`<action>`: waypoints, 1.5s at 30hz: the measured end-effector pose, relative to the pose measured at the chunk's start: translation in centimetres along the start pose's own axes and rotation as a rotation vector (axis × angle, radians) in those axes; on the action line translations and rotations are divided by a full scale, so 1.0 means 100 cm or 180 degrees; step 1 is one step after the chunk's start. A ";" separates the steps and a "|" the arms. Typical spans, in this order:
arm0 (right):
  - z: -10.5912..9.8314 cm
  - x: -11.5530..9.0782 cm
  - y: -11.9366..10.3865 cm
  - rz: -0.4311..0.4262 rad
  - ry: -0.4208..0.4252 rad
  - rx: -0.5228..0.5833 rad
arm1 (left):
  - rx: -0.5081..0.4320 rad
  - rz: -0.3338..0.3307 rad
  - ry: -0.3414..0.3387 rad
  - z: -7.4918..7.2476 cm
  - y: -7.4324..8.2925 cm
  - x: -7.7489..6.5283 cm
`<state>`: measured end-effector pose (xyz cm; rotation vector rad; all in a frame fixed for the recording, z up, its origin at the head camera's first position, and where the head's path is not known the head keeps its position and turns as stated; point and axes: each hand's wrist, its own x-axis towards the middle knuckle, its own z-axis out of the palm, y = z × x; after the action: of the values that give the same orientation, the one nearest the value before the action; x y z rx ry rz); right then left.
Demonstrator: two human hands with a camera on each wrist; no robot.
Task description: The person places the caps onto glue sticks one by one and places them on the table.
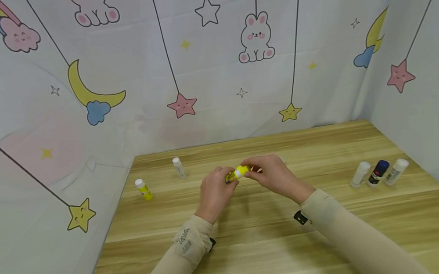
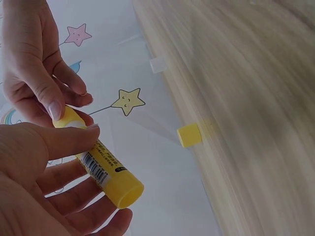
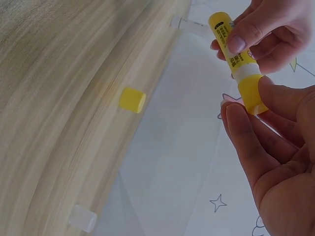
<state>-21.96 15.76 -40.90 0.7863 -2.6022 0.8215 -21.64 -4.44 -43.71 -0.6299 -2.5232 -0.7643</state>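
Observation:
A yellow glue stick (image 1: pixel 231 177) is held between both hands above the middle of the table. My left hand (image 1: pixel 217 192) grips its printed body, the thumb along the label in the left wrist view. With thumb and fingers my right hand (image 1: pixel 276 175) pinches the yellow cap end (image 3: pixel 252 93). A white collar (image 3: pixel 245 72) shows between cap end and body. Behind the hands, a loose yellow cap (image 2: pixel 189 135) stands on the table near its far edge. A whitish translucent cap (image 3: pixel 82 218) stands farther right, mostly hidden by my right hand in the head view.
At the left stand a white-capped yellow glue stick (image 1: pixel 143 189) and a white glue stick (image 1: pixel 179 168). On the right are two white glue sticks (image 1: pixel 360 174) with a dark blue-capped one (image 1: pixel 378 173) between them. A printed curtain (image 1: pixel 216 66) borders the wood-grain table (image 1: pixel 255 257).

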 end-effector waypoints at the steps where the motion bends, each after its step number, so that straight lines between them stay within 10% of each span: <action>1: 0.000 0.000 0.000 -0.0004 -0.0001 0.0007 | -0.0001 0.0001 -0.0004 0.000 0.000 0.000; 30: 0.008 -0.001 -0.004 -0.0054 -0.0116 0.0159 | -0.0110 0.0077 -0.0141 -0.004 0.002 -0.002; 45: -0.009 0.007 -0.015 0.0015 -0.0281 0.0114 | 0.0171 0.0580 0.0223 -0.009 0.009 0.000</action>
<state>-21.50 14.97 -39.25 0.8449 -2.6740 0.8553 -20.90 -4.31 -42.72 -0.7880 -2.3752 -0.6400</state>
